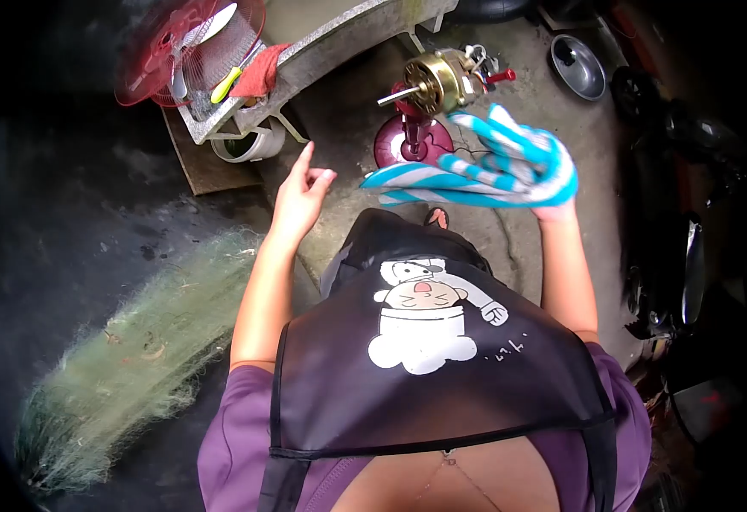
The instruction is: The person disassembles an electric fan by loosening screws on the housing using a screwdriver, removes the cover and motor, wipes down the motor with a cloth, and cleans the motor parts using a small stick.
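Observation:
My left hand (299,198) is raised with its index finger stretched out and the thumb apart; nothing is in it. A blue-and-white striped cloth (510,162) is draped and bunched over my right hand (554,210), so only the wrist shows and the fingers are hidden. Just beyond the cloth stands an electric fan without its blade or guard. Its brass-coloured motor (433,83) has a bare shaft pointing left, and its round purple-red base (391,141) rests on the floor, partly behind the cloth.
At upper left, a concrete sink (331,47) holds red fan parts (156,60), a yellow-handled tool (227,85) and a red cloth (260,72). A white bucket (261,147) is below. A metal basin (578,66) lies upper right; a green net (134,350) spreads at left.

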The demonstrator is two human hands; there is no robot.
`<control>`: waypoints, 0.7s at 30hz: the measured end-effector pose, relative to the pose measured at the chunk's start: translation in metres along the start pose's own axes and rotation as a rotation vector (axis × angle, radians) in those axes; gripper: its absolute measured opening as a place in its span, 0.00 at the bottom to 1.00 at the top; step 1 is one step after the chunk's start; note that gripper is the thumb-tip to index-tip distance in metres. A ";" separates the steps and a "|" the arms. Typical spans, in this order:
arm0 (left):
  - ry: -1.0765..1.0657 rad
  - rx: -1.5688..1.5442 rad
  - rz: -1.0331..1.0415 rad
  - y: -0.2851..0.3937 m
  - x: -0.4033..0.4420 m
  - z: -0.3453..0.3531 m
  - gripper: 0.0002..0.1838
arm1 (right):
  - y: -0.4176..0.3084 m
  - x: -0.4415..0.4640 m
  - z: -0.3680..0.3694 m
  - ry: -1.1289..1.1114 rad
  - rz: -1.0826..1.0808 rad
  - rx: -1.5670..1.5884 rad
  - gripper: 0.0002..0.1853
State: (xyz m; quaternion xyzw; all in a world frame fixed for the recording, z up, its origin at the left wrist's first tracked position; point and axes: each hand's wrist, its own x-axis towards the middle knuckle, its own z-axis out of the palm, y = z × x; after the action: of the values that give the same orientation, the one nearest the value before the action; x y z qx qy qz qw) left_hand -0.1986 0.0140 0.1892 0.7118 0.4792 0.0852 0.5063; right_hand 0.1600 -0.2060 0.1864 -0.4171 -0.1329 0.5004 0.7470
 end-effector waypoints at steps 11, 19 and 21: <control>0.032 -0.147 0.028 -0.006 0.008 0.015 0.33 | -0.008 -0.014 0.072 0.124 -0.116 -0.265 0.12; -0.323 0.007 0.124 0.044 0.071 -0.013 0.30 | 0.111 0.100 0.104 0.226 -0.456 -0.760 0.13; -0.461 0.088 0.164 0.055 0.079 -0.031 0.30 | 0.120 0.107 0.097 0.288 -0.532 -0.726 0.16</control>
State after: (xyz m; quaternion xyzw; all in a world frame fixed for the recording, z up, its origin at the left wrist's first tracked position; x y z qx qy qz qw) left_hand -0.1428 0.0933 0.2193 0.7704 0.2950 -0.0595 0.5622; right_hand 0.0736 -0.0481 0.1320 -0.6679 -0.2964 0.1500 0.6660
